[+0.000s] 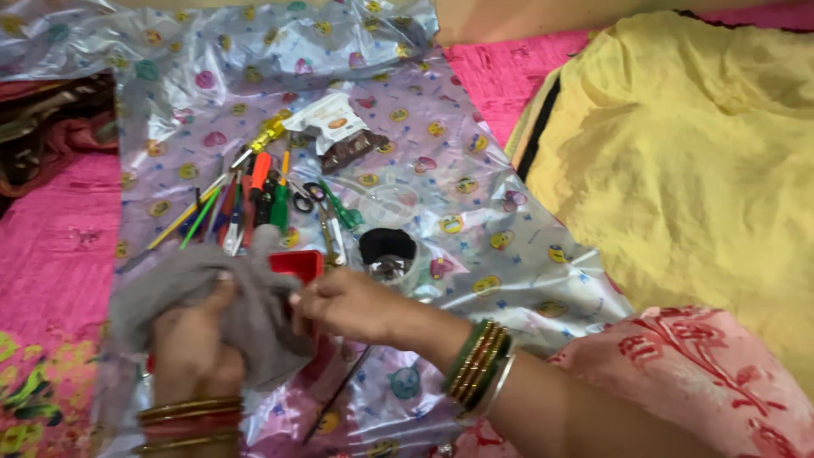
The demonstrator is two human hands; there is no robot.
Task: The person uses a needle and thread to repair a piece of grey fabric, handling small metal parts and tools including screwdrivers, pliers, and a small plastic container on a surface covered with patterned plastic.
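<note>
My left hand (193, 348) grips a grey cloth (246, 318) bunched over a small red box (298, 265), of which only the top edge shows. My right hand (343, 303) pinches the cloth's right side with closed fingers, right beside the red box. Both wrists wear bangles. A thin dark stick (339, 394) lies on the sheet under my right wrist.
A shiny patterned plastic sheet (475, 212) covers a pink bedspread (51, 254). On it lie several screwdrivers and pens (242, 199), scissors (326, 212), a white-and-brown packet (339, 127) and a black-capped jar (388, 250). Yellow cloth (687, 153) lies on the right.
</note>
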